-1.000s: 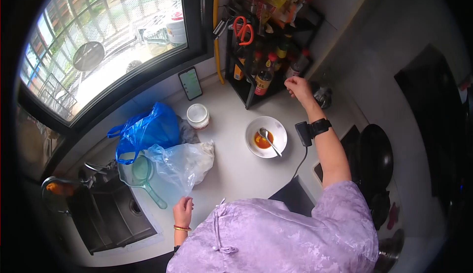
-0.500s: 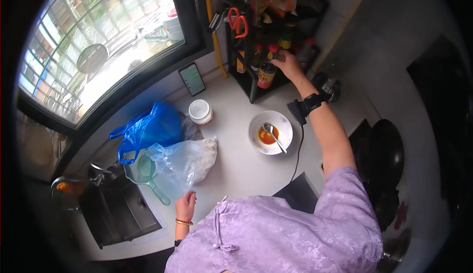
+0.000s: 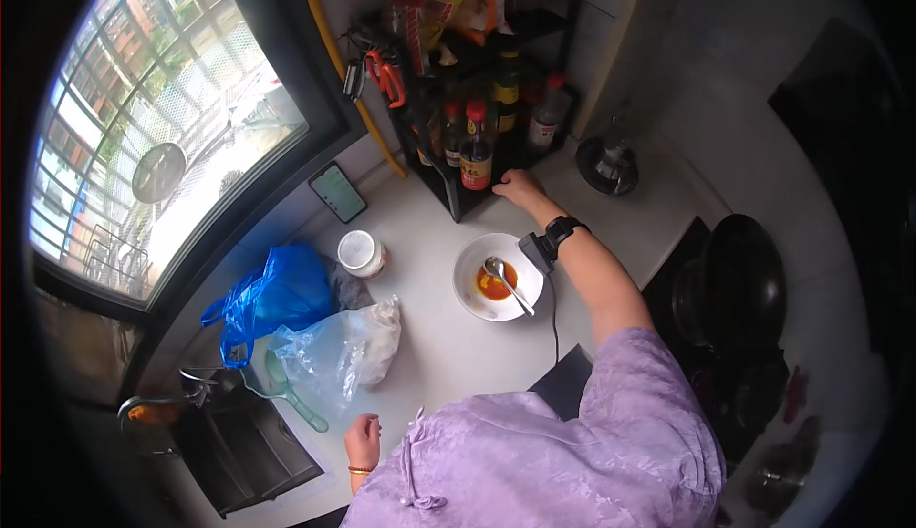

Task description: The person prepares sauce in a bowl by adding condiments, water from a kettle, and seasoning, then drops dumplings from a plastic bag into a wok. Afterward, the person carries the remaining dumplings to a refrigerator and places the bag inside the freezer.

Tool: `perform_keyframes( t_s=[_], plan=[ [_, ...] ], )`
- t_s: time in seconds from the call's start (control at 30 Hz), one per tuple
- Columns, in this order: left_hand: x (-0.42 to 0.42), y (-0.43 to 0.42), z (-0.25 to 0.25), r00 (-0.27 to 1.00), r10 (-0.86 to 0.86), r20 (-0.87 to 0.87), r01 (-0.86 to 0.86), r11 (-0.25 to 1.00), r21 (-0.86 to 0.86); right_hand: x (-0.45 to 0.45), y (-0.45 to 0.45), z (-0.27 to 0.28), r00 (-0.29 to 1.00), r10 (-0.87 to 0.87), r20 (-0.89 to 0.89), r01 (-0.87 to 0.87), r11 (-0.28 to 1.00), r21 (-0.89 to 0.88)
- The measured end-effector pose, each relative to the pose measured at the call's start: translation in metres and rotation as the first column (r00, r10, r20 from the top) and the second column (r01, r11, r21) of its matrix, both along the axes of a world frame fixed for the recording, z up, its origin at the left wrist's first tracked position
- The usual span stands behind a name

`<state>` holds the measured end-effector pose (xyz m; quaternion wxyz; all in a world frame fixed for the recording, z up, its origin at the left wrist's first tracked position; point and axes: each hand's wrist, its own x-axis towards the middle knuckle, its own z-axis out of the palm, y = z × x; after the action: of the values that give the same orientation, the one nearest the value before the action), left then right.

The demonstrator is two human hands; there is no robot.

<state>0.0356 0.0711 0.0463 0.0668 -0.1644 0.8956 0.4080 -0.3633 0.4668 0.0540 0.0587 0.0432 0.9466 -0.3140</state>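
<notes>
From my distant seat I see the right hand (image 3: 520, 189) extended at the rack (image 3: 452, 202), fingers bent; I cannot tell whether they touch or grip anything. The red-capped bottle (image 3: 476, 158) stands just left of those fingertips, long axis upright, cap up, its label turned my way. Its foot is murky to me, and deeper past the hand the dark bottle (image 3: 507, 99) is partly cut off by the shelf. The left hand (image 3: 363, 440), near the clear bag (image 3: 334, 352), curls loosely, its palm hidden, so its grip is unclear too. Nearer me than the right hand, a bowl (image 3: 468, 285) sits on the pale countertop (image 3: 429, 361); a barred window (image 3: 181, 70) lies far to the left.
</notes>
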Motion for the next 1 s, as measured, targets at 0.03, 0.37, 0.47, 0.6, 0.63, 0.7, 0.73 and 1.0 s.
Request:
perform_keyframes(
  t_s=[0.03,0.37,0.47,0.6,0.63,0.7,0.73,1.0],
  plan=[
    [0.000,-0.001,0.000,1.000,-0.002,-0.003,0.002,1.000,-0.010,0.000,0.004,0.000,0.998,-0.060,0.007,0.060,0.998,-0.022],
    [-0.019,0.018,0.002,0.995,-0.089,0.042,0.091,0.993,-0.069,0.005,0.006,0.043,0.924,0.010,-0.381,-0.066,0.989,-0.133],
    [-0.025,0.022,0.005,0.986,-0.163,0.043,0.167,0.979,-0.116,-0.001,-0.010,0.044,0.846,-0.006,-0.533,-0.080,0.987,-0.138],
    [-0.033,0.026,0.016,0.984,-0.170,0.046,0.176,0.970,-0.168,-0.014,-0.007,0.062,0.866,-0.097,-0.491,-0.033,0.968,-0.250],
    [-0.031,0.026,0.016,0.987,-0.153,0.047,0.158,0.976,-0.152,-0.019,-0.003,0.070,0.882,-0.127,-0.454,-0.006,0.960,-0.281],
    [-0.024,0.025,0.012,0.992,-0.119,0.048,0.124,0.983,-0.132,-0.032,0.011,0.102,0.777,-0.283,-0.562,0.045,0.916,-0.399],
    [-0.019,0.023,0.010,0.990,-0.129,0.051,0.136,0.979,-0.154,-0.041,0.021,0.121,0.681,-0.313,-0.661,0.001,0.904,-0.428],
    [-0.018,0.035,0.015,0.983,-0.163,0.081,0.177,0.959,-0.221,-0.149,0.084,0.257,0.321,-0.213,-0.923,0.150,0.973,-0.173]
  ],
)
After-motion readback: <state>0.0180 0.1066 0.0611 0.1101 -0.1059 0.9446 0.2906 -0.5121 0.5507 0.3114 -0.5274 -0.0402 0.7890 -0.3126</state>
